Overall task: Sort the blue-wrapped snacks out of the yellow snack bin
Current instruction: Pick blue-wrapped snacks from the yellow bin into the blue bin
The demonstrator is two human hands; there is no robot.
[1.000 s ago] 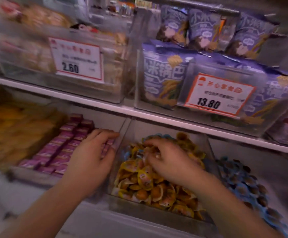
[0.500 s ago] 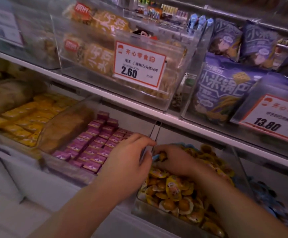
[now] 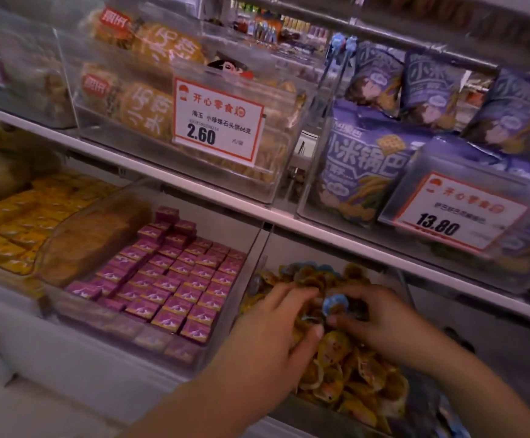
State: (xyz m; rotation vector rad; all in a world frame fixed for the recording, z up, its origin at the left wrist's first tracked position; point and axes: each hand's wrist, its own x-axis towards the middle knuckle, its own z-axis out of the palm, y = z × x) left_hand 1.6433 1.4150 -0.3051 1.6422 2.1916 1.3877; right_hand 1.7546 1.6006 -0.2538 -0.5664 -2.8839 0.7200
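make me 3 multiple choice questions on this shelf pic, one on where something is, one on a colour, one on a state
1. Where is the blue-wrapped snack?
A. among the purple boxes
B. on the yellow snack pile, between the two hands
C. on the upper shelf

2. What colour are the small boxes in the bin left of the yellow snack bin?
A. purple
B. green
C. white

3. What are the hands doing?
A. hanging at the sides
B. holding a price tag
C. both reaching into the yellow snack bin

Key: 1 B, it lies atop the pile between the left hand and right hand. 2 A, rows of purple boxes fill that bin. 3 C, both hands are on the yellow snacks.
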